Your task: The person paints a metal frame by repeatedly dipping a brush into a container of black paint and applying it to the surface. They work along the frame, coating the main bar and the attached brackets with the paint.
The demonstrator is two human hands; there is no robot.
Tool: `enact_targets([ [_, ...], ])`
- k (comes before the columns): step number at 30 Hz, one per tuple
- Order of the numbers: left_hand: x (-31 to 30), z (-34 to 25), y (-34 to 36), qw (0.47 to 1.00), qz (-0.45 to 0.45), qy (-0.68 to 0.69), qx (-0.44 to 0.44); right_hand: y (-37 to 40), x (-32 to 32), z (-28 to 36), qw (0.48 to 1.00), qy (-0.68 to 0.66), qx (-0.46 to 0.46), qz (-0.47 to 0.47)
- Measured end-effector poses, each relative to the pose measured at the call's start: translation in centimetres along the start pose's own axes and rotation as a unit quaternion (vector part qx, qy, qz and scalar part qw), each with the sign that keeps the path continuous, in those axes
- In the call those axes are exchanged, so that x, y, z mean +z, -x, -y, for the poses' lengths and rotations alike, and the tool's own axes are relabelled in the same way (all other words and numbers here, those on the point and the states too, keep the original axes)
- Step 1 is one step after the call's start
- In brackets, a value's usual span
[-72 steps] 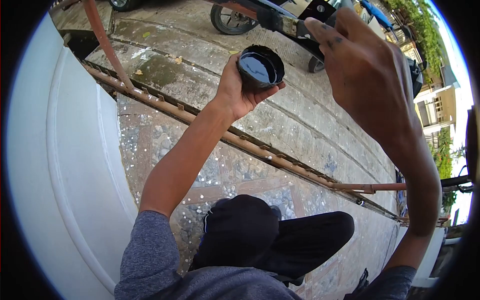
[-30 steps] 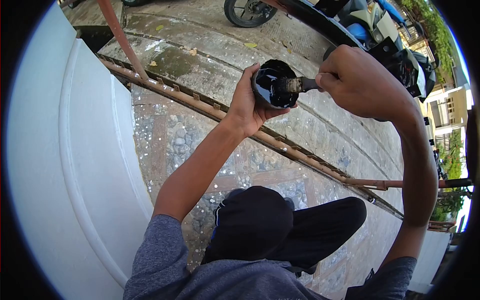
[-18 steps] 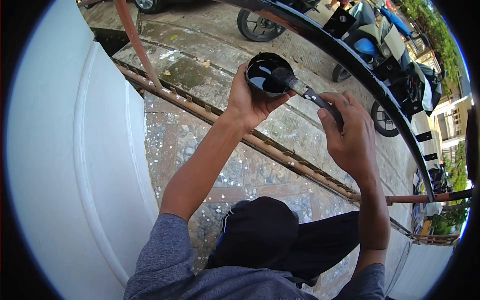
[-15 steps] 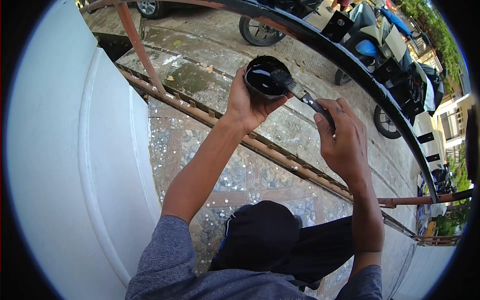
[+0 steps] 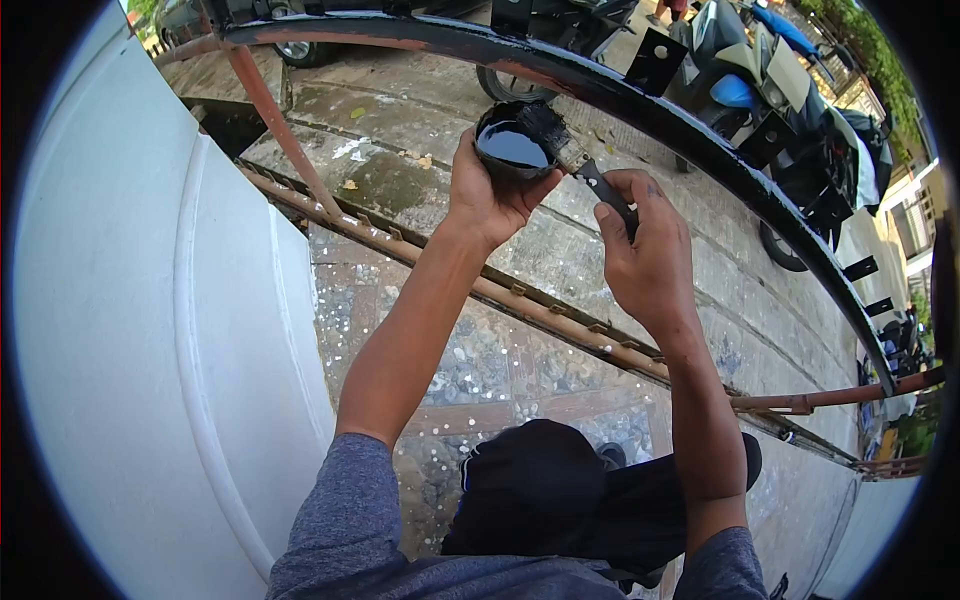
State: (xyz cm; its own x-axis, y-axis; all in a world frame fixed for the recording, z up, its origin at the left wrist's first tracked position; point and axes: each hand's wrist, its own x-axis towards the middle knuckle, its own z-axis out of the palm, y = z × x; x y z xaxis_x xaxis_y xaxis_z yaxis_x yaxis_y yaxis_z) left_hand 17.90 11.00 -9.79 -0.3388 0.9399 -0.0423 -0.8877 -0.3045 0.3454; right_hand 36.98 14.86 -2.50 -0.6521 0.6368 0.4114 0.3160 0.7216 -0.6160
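My left hand [image 5: 492, 195] is wrapped round a small round bowl [image 5: 514, 172] from below and the side. Glossy black paint [image 5: 512, 146] lies inside it. Between the thumb and fingers of my right hand [image 5: 645, 245] is the dark handle of a paintbrush [image 5: 603, 190]. The brush's black-coated bristles overlap the bowl's right rim, and its metal band is smeared with paint. Beyond both hands curves a metal rail [image 5: 600, 75], mostly glossy black, with reddish-brown patches on its near side at the left.
A white wall [image 5: 120, 330] rises at my left. A reddish-brown post [image 5: 268, 125] joins the lower rail [image 5: 480, 288], which runs diagonally over the paving. Black bracket plates [image 5: 655, 62] stick out from the curved rail. Parked motorcycles [image 5: 770, 80] and a car [image 5: 300, 50] stand beyond it.
The brush has shifted from over the paint to the bowl's right rim. Both hands sit slightly further left in view, and more of the curved rail shows at upper left.
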Motion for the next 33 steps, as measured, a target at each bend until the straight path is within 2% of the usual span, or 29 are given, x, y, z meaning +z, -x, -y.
enact_targets([
  [3,-0.4,0.0,-0.5,1.000,-0.005,-0.008,0.013,-0.5,0.0,0.1,0.992,-0.072,0.079,0.068],
  [6,-1.1,-0.3,-1.3,1.000,0.015,-0.010,0.013,-1.1,0.4,-0.2,0.970,-0.193,0.103,0.106],
  [10,-1.6,-0.8,-1.4,0.998,0.054,-0.009,0.032,-2.5,0.5,1.2,0.908,-0.353,0.166,0.152],
  [12,-1.0,-0.7,-1.3,0.999,0.032,-0.008,0.026,-3.1,0.5,1.9,0.879,-0.412,0.187,0.153],
  [13,-0.8,-0.8,-1.2,0.999,0.021,-0.008,0.023,-2.8,0.3,1.7,0.873,-0.425,0.195,0.136],
  [14,-1.7,-1.0,-1.6,0.998,0.066,0.006,0.002,-2.4,0.3,1.4,0.867,-0.439,0.204,0.120],
  [18,-0.8,-0.8,-1.3,1.000,0.027,0.004,-0.011,0.7,-1.5,0.5,0.857,-0.458,0.226,0.073],
  [21,-1.0,-0.7,-1.3,0.997,0.057,0.042,-0.007,1.3,-1.3,1.7,0.855,-0.454,0.229,0.101],
  [25,-3.0,-0.2,-2.8,0.996,0.082,-0.042,0.002,-1.8,1.6,3.7,0.825,-0.500,0.222,0.143],
  [28,-3.4,-0.7,-2.8,0.990,0.139,-0.018,-0.020,-2.8,2.6,3.3,0.821,-0.508,0.232,0.118],
  [31,0.1,-0.5,-0.8,1.000,0.009,-0.003,0.007,-0.2,0.9,2.6,0.814,-0.526,0.243,0.047],
  [33,-1.0,-0.8,-1.2,1.000,0.022,-0.001,-0.009,1.2,0.3,2.6,0.808,-0.532,0.247,0.047],
])
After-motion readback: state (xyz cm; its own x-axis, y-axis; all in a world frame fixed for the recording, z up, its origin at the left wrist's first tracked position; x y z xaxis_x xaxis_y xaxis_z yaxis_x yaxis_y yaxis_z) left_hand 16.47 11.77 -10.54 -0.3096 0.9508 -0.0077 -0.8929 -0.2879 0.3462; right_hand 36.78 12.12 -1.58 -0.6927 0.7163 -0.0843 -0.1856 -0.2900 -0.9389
